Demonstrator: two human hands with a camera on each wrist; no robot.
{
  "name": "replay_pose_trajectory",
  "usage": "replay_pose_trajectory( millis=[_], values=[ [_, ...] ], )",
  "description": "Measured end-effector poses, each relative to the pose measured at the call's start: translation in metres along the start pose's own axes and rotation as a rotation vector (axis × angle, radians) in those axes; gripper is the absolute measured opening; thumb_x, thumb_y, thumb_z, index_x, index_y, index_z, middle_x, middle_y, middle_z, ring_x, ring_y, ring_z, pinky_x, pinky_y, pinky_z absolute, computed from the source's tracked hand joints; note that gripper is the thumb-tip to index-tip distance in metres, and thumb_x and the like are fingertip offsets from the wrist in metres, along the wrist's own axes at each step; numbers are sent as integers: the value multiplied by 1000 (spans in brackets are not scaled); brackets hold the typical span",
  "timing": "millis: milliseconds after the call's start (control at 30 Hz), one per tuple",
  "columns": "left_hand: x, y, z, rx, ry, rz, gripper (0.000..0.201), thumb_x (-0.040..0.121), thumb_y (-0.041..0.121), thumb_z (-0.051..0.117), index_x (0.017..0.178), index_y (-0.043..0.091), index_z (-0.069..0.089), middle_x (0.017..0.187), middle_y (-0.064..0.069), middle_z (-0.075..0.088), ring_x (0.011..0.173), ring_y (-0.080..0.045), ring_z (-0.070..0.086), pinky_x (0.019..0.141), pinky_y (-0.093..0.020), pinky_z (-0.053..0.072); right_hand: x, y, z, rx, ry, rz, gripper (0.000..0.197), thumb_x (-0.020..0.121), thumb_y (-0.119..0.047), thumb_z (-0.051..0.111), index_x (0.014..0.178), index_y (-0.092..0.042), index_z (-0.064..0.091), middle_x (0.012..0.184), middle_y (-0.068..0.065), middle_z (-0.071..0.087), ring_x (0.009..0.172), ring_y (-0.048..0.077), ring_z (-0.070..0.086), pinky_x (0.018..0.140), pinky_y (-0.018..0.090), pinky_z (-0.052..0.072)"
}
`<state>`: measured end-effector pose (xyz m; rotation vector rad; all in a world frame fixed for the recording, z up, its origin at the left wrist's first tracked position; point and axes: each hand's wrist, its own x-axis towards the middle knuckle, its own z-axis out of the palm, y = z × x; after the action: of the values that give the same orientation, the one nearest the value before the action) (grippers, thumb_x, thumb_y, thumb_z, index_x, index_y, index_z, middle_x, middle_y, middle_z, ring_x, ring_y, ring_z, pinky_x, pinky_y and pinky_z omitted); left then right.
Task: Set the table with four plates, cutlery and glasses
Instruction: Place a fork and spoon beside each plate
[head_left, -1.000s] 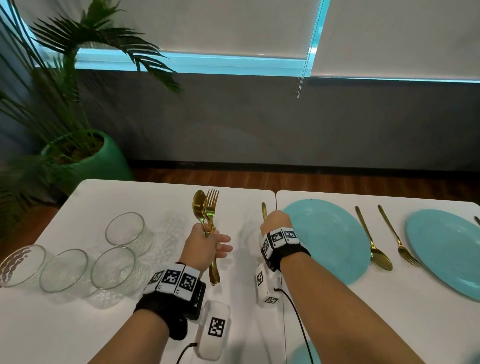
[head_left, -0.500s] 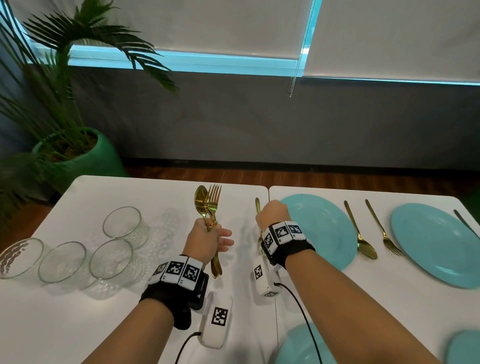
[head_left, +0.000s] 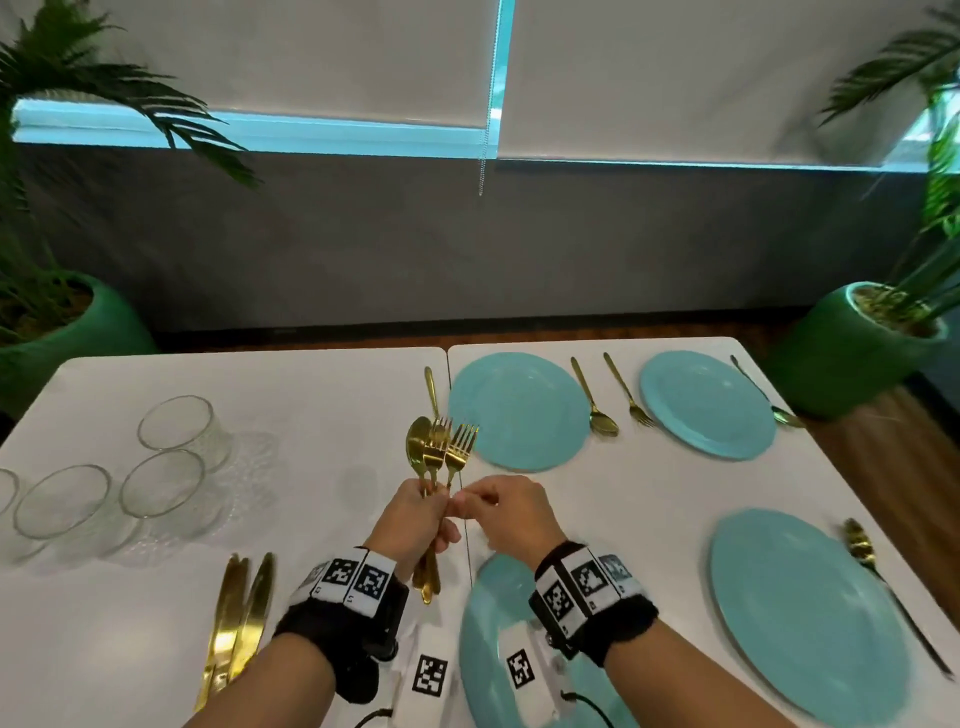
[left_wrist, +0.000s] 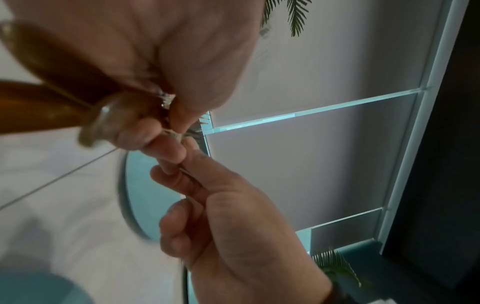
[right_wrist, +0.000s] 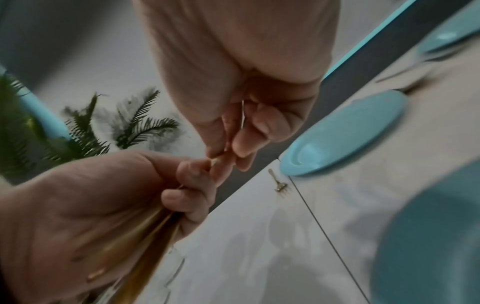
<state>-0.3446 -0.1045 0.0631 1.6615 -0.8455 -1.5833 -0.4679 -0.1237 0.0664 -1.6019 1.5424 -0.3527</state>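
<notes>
My left hand (head_left: 434, 519) grips a bundle of gold cutlery (head_left: 434, 452) upright, a spoon and two forks, above the table's middle seam. My right hand (head_left: 480, 506) pinches the handle of the rightmost fork (head_left: 461, 446) just beside the left fingers. The right wrist view shows that pinch close up, fingertips (right_wrist: 241, 148) against the left hand (right_wrist: 187, 185). Blue plates lie far left (head_left: 519, 410), far right (head_left: 706, 405), near right (head_left: 810, 613) and under my right wrist (head_left: 483, 649). A gold fork (head_left: 430, 382) lies left of the far-left plate.
Several clear glasses (head_left: 161, 483) stand at the table's left. Gold knives (head_left: 239, 623) lie near the front edge. A spoon (head_left: 597, 410) and fork (head_left: 629, 397) lie between the far plates. More cutlery lies right of both right-hand plates (head_left: 769, 397). Green potted plants (head_left: 852, 353) flank the table.
My right hand has left the fork lying by the far-left plate and come back to the left hand's bundle, where it now pinches a fork. The view has tilted down.
</notes>
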Motion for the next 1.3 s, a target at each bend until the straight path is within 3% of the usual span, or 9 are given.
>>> replay_pose_trajectory(
  millis=[67, 200, 533, 633, 800, 900, 1033, 1167, 1300],
  values=[
    [-14, 1, 17, -10, -22, -3, 24, 95, 0, 32, 79, 5, 49, 74, -13, 62, 51, -17, 46, 47, -25, 33, -11, 12, -8, 81, -14, 39, 21, 89, -32, 59, 91, -19, 75, 89, 2, 74, 69, 13, 63, 73, 34, 56],
    [-36, 0, 51, 25, -87, -2, 21, 94, -4, 36, 81, 7, 49, 74, -12, 61, 47, -12, 55, 45, -22, 39, -29, 39, -27, 202, -39, 122, 13, 88, -28, 63, 77, -25, 70, 71, -8, 64, 50, 6, 51, 43, 14, 39],
    [-47, -18, 122, 66, -219, -27, 9, 95, -1, 42, 96, 4, 50, 86, -17, 67, 66, -25, 66, 67, -36, 55, -66, 95, -76, 444, 41, 251, 17, 86, -16, 64, 68, -16, 63, 63, 1, 58, 46, 11, 44, 41, 19, 32],
    [-45, -23, 129, 61, -227, -56, 15, 92, -1, 47, 107, -2, 49, 93, -26, 67, 66, -27, 66, 60, -33, 57, -76, 109, -86, 417, 44, 246, 17, 88, -15, 61, 71, -16, 61, 72, -1, 63, 45, 12, 45, 42, 19, 35],
    [-36, -24, 131, 47, -96, -44, 10, 95, 0, 39, 93, 9, 42, 82, -15, 59, 57, -20, 59, 55, -27, 52, -90, 146, -98, 288, 149, 304, 24, 87, -15, 62, 63, -19, 59, 72, 0, 63, 43, 12, 44, 37, 16, 35],
    [-31, -21, 126, 31, -58, -7, 17, 95, -1, 38, 88, 14, 40, 82, -16, 57, 60, -22, 56, 58, -28, 50, -98, 174, -107, 34, 170, 347, 27, 88, -17, 62, 61, -22, 62, 79, 5, 69, 52, 16, 55, 44, 17, 46],
    [-23, -20, 121, 55, -47, 6, 15, 95, -1, 40, 90, 13, 40, 87, -16, 60, 63, -21, 59, 53, -23, 52, -99, 208, -108, -256, 127, 455, 22, 90, -19, 54, 97, -13, 75, 110, 5, 70, 104, 24, 63, 88, 26, 47],
    [-19, -23, 123, 71, -40, 1, 10, 96, -1, 38, 100, 8, 39, 88, -16, 60, 63, -21, 60, 55, -25, 52, -94, 224, -101, -331, 159, 534, 26, 92, -19, 52, 105, -10, 71, 112, 8, 68, 105, 24, 63, 86, 27, 50],
    [-17, -21, 126, 78, -37, 0, 16, 96, -1, 39, 89, 13, 41, 86, -15, 60, 64, -21, 60, 61, -28, 52, -84, 223, -101, -374, 193, 599, 24, 91, -16, 51, 106, -4, 65, 112, 12, 66, 103, 27, 64, 82, 28, 50]
  ],
)
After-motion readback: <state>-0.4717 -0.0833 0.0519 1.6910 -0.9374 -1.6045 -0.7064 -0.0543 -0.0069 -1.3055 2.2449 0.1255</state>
